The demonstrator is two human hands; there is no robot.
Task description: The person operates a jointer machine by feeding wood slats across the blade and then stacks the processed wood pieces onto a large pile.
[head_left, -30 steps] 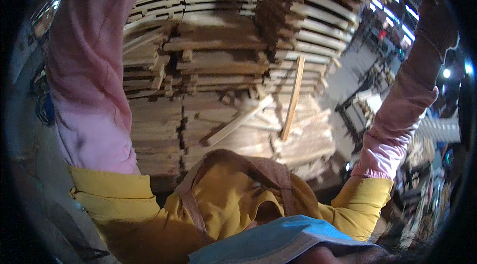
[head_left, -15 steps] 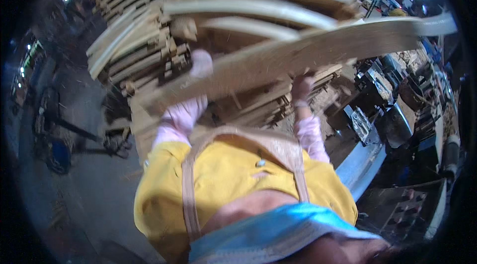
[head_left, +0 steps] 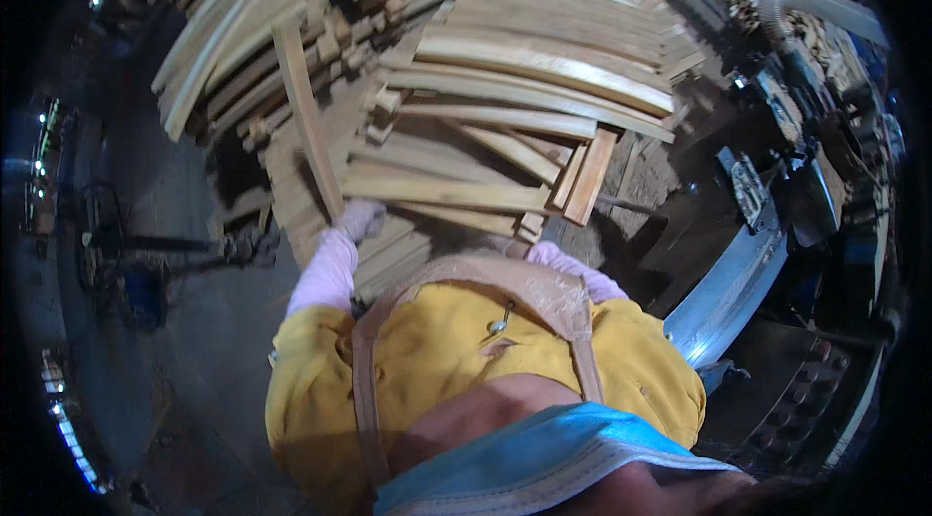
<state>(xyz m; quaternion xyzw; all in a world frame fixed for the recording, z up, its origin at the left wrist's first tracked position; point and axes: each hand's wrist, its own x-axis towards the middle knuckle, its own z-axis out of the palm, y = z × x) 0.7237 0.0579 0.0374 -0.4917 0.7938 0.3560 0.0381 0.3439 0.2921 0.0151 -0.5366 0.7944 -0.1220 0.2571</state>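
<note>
My left hand (head_left: 359, 218), in a pale glove, is closed at the near end of a long wooden slat (head_left: 309, 118). The slat points away from me, slanting up to the left across the stacked wood. My right hand (head_left: 507, 244) is low in front of my chest, by the near right ends of the pile; the apron's top edge and blur hide most of it, so its fingers do not show. Just beyond both hands, a pale wooden strip (head_left: 447, 191) lies crosswise on the pile. Farther out lie several curved wooden pieces (head_left: 544, 65).
More wood is stacked at the far left (head_left: 218, 50). On the right stand a machine (head_left: 748, 191) with a curved metal sheet (head_left: 733, 298) and a flexible hose (head_left: 815, 1). A dark metal frame (head_left: 146, 244) is at the left on the grey floor (head_left: 223, 351).
The board held crosswise between both hands no longer spans the view; a slat now points away from my left hand. My right hand has drawn back toward my chest. The view has shifted.
</note>
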